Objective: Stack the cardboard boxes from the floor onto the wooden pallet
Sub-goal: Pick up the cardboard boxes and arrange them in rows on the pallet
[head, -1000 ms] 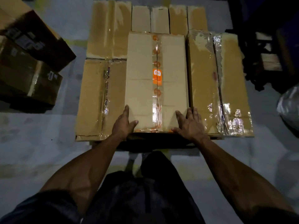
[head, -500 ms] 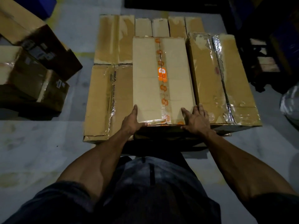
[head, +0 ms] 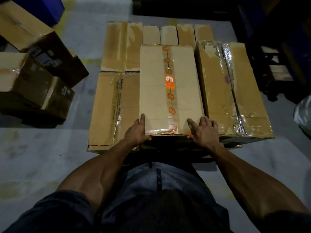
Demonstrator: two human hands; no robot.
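Note:
A long pale cardboard box [head: 154,91] with orange logo tape lies on top of the stack, in the middle of it. My left hand [head: 136,133] grips its near left corner, thumb along the top edge. My right hand [head: 204,130] wraps its near right corner, fingers spread over the top. Flat brown boxes [head: 109,105] lie to its left and behind it. A glossy taped box [head: 235,91] sits tight against its right side. The wooden pallet [head: 234,146] is almost wholly hidden under the boxes.
Three brown boxes [head: 33,84] are piled on the grey floor at the left. Dark pallets and clutter [head: 277,68] stand at the right, with a plastic-wrapped bundle [head: 304,115] at the right edge. My legs are close to the stack's near edge.
Both hands have stayed on the pale box's near corners. The view has shifted, so the stack sits a little further right and the floor boxes at the left show more.

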